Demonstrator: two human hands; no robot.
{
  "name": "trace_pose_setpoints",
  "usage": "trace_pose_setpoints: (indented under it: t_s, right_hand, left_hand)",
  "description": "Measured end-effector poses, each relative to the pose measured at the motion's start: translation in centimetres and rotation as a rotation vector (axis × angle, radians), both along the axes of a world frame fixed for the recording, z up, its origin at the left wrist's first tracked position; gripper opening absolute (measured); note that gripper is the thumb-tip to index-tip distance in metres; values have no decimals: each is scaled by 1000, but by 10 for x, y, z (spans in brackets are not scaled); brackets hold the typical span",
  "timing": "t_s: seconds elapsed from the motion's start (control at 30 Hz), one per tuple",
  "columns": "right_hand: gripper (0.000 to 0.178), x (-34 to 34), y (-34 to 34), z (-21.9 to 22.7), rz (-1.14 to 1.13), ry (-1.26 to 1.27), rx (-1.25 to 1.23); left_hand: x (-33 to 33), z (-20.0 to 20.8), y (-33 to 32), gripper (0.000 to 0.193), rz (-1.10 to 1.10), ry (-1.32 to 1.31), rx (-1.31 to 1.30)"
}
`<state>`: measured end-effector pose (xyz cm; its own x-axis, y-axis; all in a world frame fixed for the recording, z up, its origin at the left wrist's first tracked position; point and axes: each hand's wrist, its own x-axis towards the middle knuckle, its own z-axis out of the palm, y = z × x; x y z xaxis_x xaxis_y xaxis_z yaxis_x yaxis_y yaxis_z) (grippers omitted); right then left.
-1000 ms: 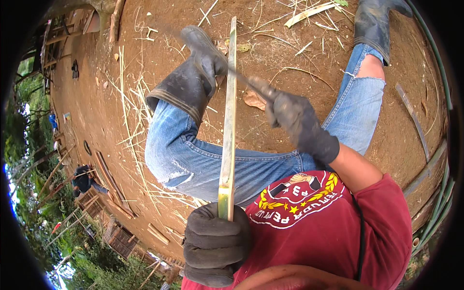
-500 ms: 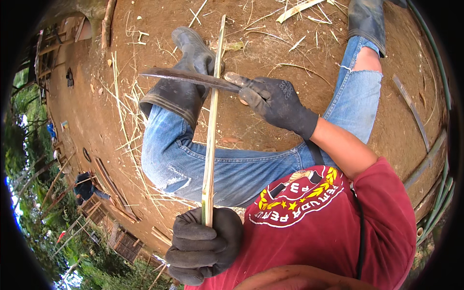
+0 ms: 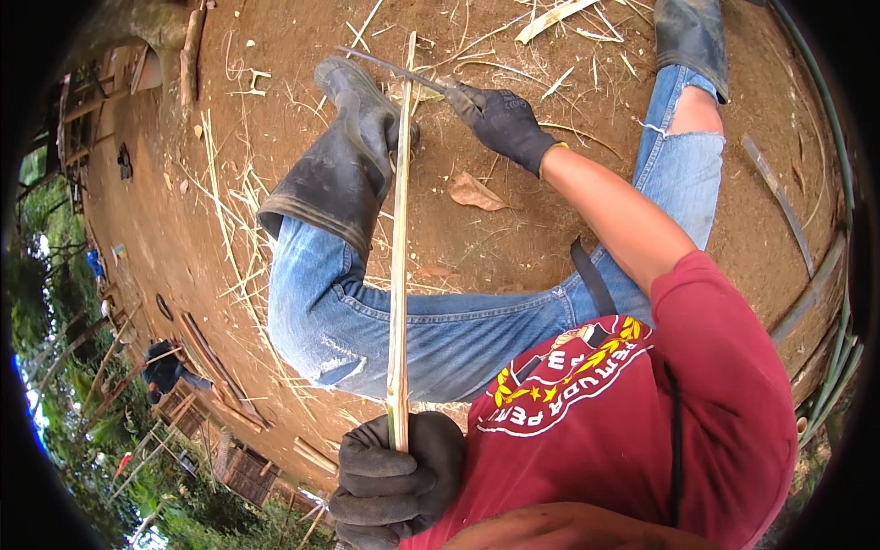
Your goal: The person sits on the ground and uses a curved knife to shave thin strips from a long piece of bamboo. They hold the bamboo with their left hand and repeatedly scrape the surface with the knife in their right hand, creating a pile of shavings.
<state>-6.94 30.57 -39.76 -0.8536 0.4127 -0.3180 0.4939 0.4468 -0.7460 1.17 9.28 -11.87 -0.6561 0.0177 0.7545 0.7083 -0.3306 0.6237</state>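
A long, pale split strip of bamboo (image 3: 400, 266) stretches away from me over my bent leg. Its near end is wrapped in my left hand (image 3: 400, 478), which wears a black glove. In a similar glove, my right hand (image 3: 500, 121) grips the handle of a long knife (image 3: 390, 66). The blade lies across the strip close to its far end, edge-on to my sight, its tip pointing left past the boot (image 3: 353, 151). Whether the blade bites into the strip or only rests against it, I cannot tell.
Thin shavings (image 3: 240, 247) litter the brown dirt by my boot. A dry leaf (image 3: 477, 192) lies between my legs. To the right are a flat metal-like strip (image 3: 777, 197) and green poles (image 3: 832, 380). Another person (image 3: 165, 367) is far off at the left, near some planks (image 3: 215, 362).
My right hand has carried the knife away from me along the strip, from mid-length to near its far end. The blade has turned edge-on. My left hand keeps its hold.
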Motion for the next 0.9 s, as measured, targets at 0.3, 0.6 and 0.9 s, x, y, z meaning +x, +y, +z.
trace_pose_setpoints:
  t_s: [0.3, 0.6, 0.9]
  right_hand:
    - [76, -23, 28, -26, -320, 47, -1002]
    - [65, 76, -3, 84, -263, 370, -1127]
    - [35, 95, -69, 128, 100, 541, -292]
  left_hand:
    - [11, -9, 19, 26, 144, -25, 222]
    - [18, -11, 15, 26, 140, -76, 231]
    - [12, -7, 6, 25, 171, -67, 248]
